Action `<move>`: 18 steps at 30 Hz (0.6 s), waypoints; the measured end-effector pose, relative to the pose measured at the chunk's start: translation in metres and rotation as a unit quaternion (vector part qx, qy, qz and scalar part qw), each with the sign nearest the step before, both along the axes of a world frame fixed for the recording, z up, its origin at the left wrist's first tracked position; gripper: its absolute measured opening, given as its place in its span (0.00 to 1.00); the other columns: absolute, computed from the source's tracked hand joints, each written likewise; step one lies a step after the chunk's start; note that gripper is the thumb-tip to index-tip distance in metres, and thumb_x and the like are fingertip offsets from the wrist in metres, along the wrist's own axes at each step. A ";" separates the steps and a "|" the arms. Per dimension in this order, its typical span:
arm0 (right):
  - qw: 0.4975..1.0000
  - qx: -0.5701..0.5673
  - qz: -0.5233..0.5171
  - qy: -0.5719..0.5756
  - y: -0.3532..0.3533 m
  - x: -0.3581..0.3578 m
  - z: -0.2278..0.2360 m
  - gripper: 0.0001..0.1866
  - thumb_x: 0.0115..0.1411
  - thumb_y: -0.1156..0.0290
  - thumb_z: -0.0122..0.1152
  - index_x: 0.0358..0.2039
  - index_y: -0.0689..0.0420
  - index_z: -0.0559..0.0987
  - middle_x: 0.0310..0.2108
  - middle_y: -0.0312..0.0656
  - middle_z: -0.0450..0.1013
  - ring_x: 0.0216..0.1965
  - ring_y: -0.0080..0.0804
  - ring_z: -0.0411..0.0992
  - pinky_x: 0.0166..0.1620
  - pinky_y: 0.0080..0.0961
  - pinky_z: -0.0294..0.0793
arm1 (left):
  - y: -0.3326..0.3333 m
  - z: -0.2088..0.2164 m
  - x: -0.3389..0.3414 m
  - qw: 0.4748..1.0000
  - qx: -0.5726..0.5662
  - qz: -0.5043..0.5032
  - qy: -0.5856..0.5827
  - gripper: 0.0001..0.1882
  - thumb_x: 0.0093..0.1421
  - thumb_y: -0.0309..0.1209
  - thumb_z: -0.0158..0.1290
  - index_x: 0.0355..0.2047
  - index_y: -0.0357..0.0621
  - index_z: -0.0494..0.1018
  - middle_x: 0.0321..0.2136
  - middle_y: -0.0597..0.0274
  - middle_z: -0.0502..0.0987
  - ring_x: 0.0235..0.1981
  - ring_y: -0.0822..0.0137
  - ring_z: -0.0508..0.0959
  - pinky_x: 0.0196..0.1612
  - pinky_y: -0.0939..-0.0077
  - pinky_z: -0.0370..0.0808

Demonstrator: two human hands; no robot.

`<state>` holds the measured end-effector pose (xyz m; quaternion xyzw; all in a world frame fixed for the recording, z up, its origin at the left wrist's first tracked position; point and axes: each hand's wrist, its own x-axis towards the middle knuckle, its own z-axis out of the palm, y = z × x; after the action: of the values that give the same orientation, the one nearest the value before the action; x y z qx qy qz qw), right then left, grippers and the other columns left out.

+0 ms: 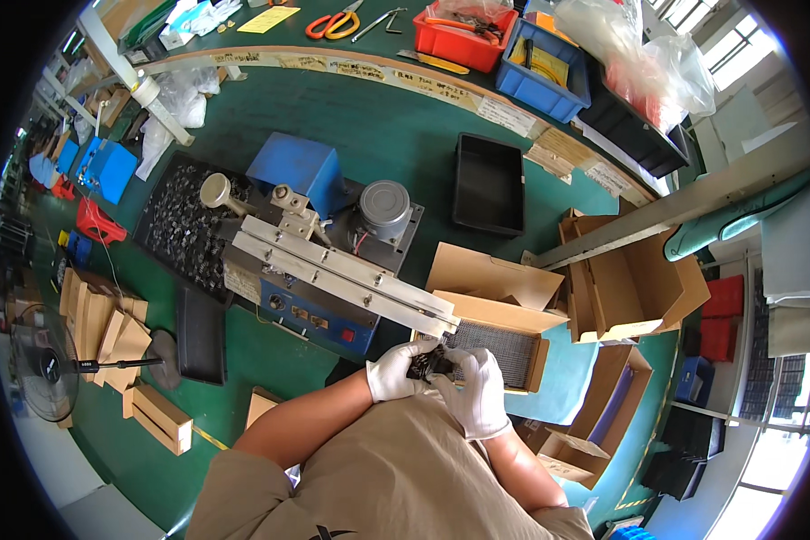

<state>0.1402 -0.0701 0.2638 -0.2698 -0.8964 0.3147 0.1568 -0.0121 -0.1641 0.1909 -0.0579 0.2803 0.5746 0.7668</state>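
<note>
Head view: left hand [394, 371] and right hand [479, 391] together pinch a small black part [429, 364] beside the cardboard box [495, 346]; glove slip could drop it short.

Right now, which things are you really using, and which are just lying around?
In use:
- left hand and right hand, both on a small black part
- open cardboard box just behind them

Lying about:
- orange scissors
- empty black tray
- red bin
- fan
</note>
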 end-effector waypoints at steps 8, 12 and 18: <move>0.995 -0.077 0.008 0.062 0.003 0.004 0.009 0.07 0.51 0.74 0.70 0.32 0.59 0.82 0.32 0.45 0.74 0.35 0.44 0.74 0.40 0.37 0.75 | -0.003 -0.021 0.002 0.984 0.037 0.018 -0.176 0.16 0.71 0.41 0.46 0.47 0.42 0.74 0.40 0.57 0.80 0.42 0.62 0.80 0.45 0.64 0.78; 0.988 -0.141 -0.023 0.060 0.012 0.007 0.022 0.05 0.55 0.77 0.66 0.33 0.60 0.83 0.31 0.45 0.75 0.35 0.41 0.74 0.41 0.34 0.75 | -0.003 -0.018 0.001 0.976 0.023 0.028 -0.216 0.17 0.72 0.42 0.46 0.45 0.41 0.75 0.38 0.55 0.80 0.40 0.61 0.81 0.41 0.63 0.78; 0.992 0.075 -0.028 0.102 0.037 -0.015 0.016 0.09 0.55 0.80 0.65 0.37 0.58 0.79 0.30 0.46 0.74 0.33 0.48 0.72 0.41 0.40 0.71 | -0.001 -0.011 -0.002 0.990 0.038 0.008 -0.134 0.18 0.71 0.43 0.47 0.43 0.40 0.76 0.40 0.54 0.81 0.41 0.59 0.81 0.41 0.61 0.78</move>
<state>0.1257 -0.0328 0.2799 -0.2489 -0.8890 0.2679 0.2757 -0.0140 -0.1653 0.1796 -0.1071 0.1522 0.5782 0.7944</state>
